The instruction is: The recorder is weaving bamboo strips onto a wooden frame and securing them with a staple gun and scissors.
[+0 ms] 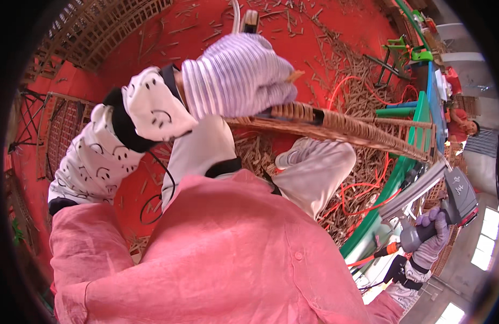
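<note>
My left hand (241, 75), in a purple and white striped glove, is closed just above a brown woven wooden frame (357, 127). A short tan strip (296, 76) pokes out beside its curled fingers; most of the strip is hidden. The frame runs from under this hand across my knees to the right. Out at the far right, my right hand (433, 232), gloved alike, grips the handle of a grey and black nail gun (461, 197). An orange air hose (362, 261) joins the gun at its handle end.
Brown wooden scraps (346, 81) litter the red floor (168, 40). Woven panels (93, 27) stand at the far left. A green-edged workbench (362, 232) lies to my right, and a coiled orange hose (362, 197) crosses the floor. Another person (462, 127) is beyond the bench.
</note>
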`<state>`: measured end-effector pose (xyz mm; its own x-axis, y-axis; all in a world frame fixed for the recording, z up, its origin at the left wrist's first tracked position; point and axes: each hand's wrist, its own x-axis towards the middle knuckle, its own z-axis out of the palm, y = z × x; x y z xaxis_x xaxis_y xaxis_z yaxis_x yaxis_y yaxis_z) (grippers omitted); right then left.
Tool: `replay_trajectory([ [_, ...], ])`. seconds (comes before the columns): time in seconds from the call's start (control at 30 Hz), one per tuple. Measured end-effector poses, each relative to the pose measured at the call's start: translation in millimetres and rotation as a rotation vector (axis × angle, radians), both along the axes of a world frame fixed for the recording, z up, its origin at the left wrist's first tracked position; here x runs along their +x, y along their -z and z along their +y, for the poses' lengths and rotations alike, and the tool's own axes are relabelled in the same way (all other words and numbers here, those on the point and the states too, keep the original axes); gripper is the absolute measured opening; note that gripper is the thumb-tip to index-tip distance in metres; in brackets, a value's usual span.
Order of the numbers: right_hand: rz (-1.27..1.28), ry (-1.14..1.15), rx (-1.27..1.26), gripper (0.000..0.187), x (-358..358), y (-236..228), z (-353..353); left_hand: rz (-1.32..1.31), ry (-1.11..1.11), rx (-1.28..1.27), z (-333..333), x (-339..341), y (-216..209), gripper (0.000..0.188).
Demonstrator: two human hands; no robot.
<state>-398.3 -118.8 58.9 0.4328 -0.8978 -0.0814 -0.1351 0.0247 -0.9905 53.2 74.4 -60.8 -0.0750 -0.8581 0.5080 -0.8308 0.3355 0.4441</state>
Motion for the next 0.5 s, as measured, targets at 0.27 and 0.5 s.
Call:
replay_trajectory([
  [0.27, 0.441, -0.521, 0.072, 0.018, 146, -25, 90, -0.006, -0.135, 0.077, 13, -9, -2, 0.025],
  [0.5, 0.874, -0.648, -0.13, 0.013, 179, -25, 112, -0.078, -0.182, 0.239, 11, -4, -17, 0.024],
])
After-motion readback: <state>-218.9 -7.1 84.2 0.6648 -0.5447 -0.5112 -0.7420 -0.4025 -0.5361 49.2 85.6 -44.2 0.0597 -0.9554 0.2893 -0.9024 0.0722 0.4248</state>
